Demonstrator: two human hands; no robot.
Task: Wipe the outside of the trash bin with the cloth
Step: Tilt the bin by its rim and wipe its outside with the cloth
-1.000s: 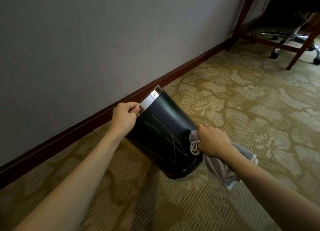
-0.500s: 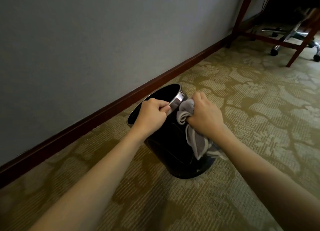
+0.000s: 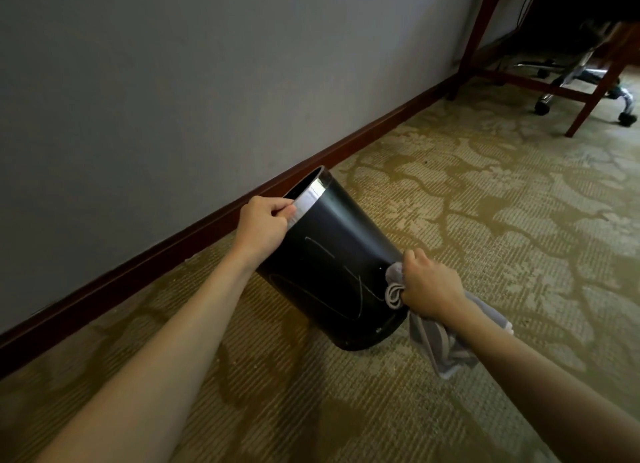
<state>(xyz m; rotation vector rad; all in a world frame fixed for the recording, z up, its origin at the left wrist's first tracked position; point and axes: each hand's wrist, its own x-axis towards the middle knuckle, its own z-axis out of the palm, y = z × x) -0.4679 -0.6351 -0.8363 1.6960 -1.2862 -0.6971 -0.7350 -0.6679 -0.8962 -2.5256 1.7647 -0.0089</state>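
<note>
A round black trash bin [image 3: 332, 251] with a shiny metal rim stands tilted on the carpet, its mouth leaning toward the wall. Pale scribble marks show on its side. My left hand [image 3: 266, 220] pinches the rim at the upper left and holds the bin tilted. My right hand [image 3: 429, 286] is closed around a bunched grey cloth [image 3: 440, 338] and presses it against the bin's lower right side, near the base. The loose end of the cloth hangs under my wrist.
A grey wall [image 3: 173, 81] with a dark wooden baseboard [image 3: 145, 265] runs close behind the bin. Patterned olive carpet [image 3: 485, 220] stretches to the right. At the far upper right stand wooden desk legs [image 3: 592, 98] and a wheeled chair base [image 3: 547, 105].
Half a second ago the bin was more upright and the cloth was at the rim. The bin now tilts toward the wall again, and my right hand has slid the cloth down to the base.
</note>
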